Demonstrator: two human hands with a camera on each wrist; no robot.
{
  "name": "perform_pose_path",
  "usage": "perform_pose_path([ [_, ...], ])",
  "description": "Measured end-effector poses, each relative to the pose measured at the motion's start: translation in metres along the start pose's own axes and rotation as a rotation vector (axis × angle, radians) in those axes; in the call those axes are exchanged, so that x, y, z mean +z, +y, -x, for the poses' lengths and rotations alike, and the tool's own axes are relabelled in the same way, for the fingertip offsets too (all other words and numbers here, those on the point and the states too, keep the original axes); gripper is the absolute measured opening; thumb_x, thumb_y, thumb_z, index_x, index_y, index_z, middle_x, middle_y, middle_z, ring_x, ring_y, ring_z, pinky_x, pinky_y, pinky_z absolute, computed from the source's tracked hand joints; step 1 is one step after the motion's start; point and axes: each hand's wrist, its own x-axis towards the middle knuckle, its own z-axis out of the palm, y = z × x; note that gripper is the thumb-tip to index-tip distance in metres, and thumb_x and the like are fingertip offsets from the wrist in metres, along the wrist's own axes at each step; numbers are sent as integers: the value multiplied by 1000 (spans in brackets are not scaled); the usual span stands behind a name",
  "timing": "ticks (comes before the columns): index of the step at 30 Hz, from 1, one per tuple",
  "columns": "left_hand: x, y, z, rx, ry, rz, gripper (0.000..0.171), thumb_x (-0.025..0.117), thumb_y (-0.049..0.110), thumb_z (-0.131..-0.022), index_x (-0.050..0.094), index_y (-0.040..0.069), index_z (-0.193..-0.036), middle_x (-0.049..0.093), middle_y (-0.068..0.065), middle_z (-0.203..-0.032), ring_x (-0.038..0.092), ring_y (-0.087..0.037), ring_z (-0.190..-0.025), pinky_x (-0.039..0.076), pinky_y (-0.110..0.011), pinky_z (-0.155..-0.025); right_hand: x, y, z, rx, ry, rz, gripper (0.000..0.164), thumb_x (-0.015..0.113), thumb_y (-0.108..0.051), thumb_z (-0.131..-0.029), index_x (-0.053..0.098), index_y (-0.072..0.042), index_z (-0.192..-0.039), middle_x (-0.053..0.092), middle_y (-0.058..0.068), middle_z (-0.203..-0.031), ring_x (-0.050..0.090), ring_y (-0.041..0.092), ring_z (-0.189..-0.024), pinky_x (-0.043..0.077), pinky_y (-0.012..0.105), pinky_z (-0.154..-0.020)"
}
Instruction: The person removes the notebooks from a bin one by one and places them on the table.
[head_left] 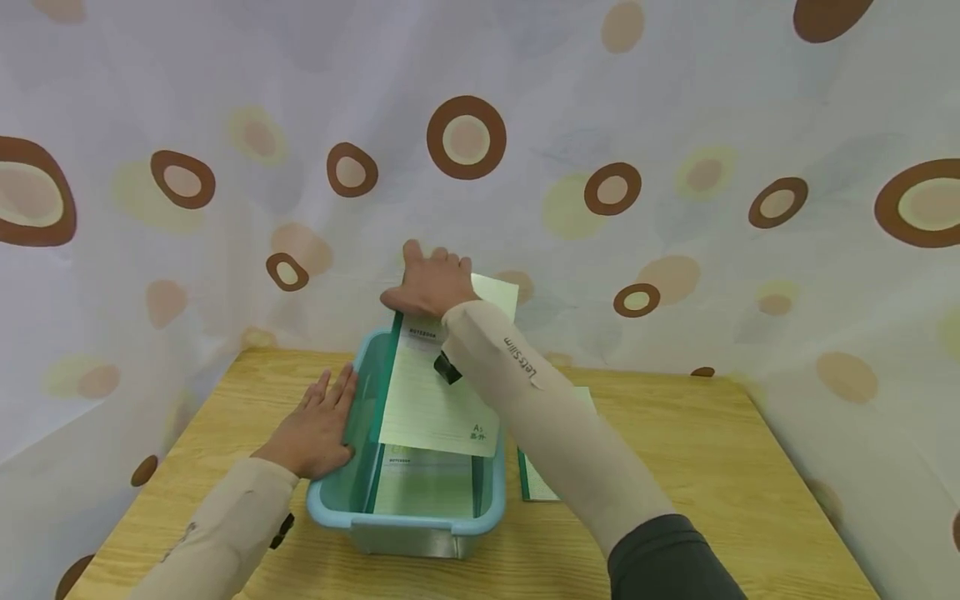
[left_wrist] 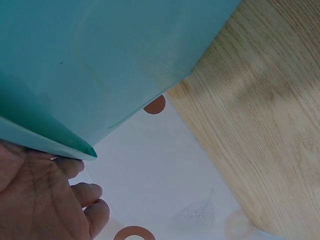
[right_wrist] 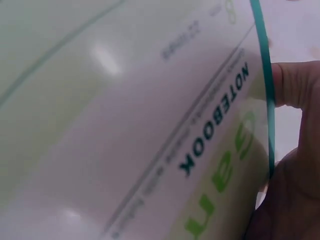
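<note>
My right hand (head_left: 433,285) grips a pale green notebook (head_left: 431,392) with a dark green spine by its far end, holding it tilted over a light blue plastic bin (head_left: 480,525). In the right wrist view, the thumb and fingers are at the edge of the notebook (right_wrist: 210,125), whose cover reads NOTEBOOK. Inside the bin lies another notebook (head_left: 423,492) of the same kind, partly covered by the held one. My left hand (head_left: 315,425) rests on the bin's left rim, fingers extended. The left wrist view shows its palm (left_wrist: 40,200) against the bin wall (left_wrist: 120,55).
To the right of the bin a further notebook (head_left: 540,479) lies on the wooden table (head_left: 697,467), partly hidden by my right forearm. A white cloth (head_left: 525,200) with brown and beige dots hangs behind the table and along its sides.
</note>
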Motion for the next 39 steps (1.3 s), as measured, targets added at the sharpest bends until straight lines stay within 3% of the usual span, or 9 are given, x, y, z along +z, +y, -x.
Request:
perform_pose_path([
  [6,0,-2,2,-3,20,2,85,57,14,-80,14,-14,-148,10,-29,-156,6,-51,-142,13,-58,-114,-51,29,17,-11,63,-75,43,51,-39,-82,38,-13,-113,44,10,-95,40,29,-89,26,43,-81],
  [12,1,-6,3,-8,14,-1,85,57,17,-81,14,-14,-148,11,-29,-156,6,-51,-141,13,-59,-114,-63,91,33,38,117,-91,45,50,-35,-79,38,-9,-114,43,14,-95,39,31,-90,24,45,-80],
  [20,1,-7,4,-7,23,-1,85,57,16,-81,14,-14,-148,12,-29,-156,6,-51,-141,13,-59,-113,-32,192,52,86,208,-70,39,49,-29,-80,41,-3,-107,42,16,-90,38,34,-83,24,47,-74],
  [26,0,-5,3,-3,17,3,85,57,16,-80,15,-14,-148,11,-29,-156,6,-51,-141,13,-59,-113,1,255,66,89,175,-39,37,50,-28,-83,45,-1,-107,45,18,-91,40,35,-84,25,50,-74],
  [32,1,-2,2,7,17,6,85,57,16,-80,14,-14,-148,11,-29,-156,6,-51,-141,13,-59,-113,40,304,80,88,106,-34,45,50,-29,-87,45,1,-120,47,22,-102,41,39,-90,25,54,-75],
  [39,1,2,2,13,17,3,85,58,16,-80,15,-14,-147,12,-30,-156,7,-51,-141,14,-60,-113,83,341,94,49,75,7,38,56,-27,-85,46,-2,-111,43,15,-89,37,33,-80,26,50,-74],
])
